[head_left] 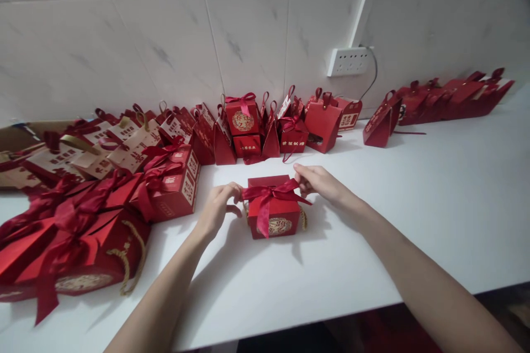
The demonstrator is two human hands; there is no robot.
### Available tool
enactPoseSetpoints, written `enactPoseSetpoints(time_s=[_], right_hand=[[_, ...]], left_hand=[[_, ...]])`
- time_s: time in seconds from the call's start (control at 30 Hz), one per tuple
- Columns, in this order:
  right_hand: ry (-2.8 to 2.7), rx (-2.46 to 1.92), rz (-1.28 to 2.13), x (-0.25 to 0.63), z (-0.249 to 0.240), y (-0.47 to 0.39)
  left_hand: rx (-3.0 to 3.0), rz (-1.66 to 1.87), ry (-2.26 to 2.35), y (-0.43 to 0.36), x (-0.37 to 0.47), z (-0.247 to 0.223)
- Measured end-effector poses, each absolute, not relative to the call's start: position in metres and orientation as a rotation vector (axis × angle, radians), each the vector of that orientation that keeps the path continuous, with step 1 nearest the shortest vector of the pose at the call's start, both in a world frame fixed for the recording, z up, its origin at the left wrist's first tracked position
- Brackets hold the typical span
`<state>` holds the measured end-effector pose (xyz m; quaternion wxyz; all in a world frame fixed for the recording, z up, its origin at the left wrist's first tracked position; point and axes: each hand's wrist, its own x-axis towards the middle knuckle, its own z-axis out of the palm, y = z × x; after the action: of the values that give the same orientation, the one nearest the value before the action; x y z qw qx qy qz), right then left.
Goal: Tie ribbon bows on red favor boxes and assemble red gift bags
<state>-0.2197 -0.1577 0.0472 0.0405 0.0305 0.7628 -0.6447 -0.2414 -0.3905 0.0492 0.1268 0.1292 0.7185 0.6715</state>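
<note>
A small red gift box [274, 222] with a gold emblem on its front stands upright on the white table [356, 265]. Across its top lies a red ribbon [270, 193] tied in a bow, one tail hanging down the front. Gold cord shows at both sides of the box. At the left, my left hand [219, 207] has thumb and fingers closed on the bow's left loop. My right hand [321, 182] pinches at the bow's right end, its lower fingers curled. Both hands are beside the box, and the forearms reach in from the near edge.
Larger red boxes with ribbon bows [78, 237] crowd the left side. Several small red gift boxes [244, 121] line the tiled wall, with more red boxes [451, 96] at the far right. A white power strip [348, 62] is fixed to the wall.
</note>
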Motion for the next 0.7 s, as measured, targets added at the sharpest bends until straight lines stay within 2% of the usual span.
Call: enactPoseSetpoints(time_s=[0.1, 0.3, 0.43, 0.7], right_hand=[[2.295, 0.102, -1.812, -0.219, 0.054, -0.145], [2.327, -0.348, -1.342, -0.209, 0.064, -0.136], [2.281, -0.423, -1.353, -0.207, 0.064, -0.14], [2.254, -0.445, -1.429, -0.208, 0.062, -0.141]], left_hand=[[0.31, 1.819, 2.225, -0.393, -0.24, 0.054], [0.423, 1.187, 2.521, -0.391, -0.225, 0.07], [0.427, 1.015, 2.498, -0.391, -0.222, 0.071], [0.509, 0.971, 2.194, -0.399, -0.225, 0.069]])
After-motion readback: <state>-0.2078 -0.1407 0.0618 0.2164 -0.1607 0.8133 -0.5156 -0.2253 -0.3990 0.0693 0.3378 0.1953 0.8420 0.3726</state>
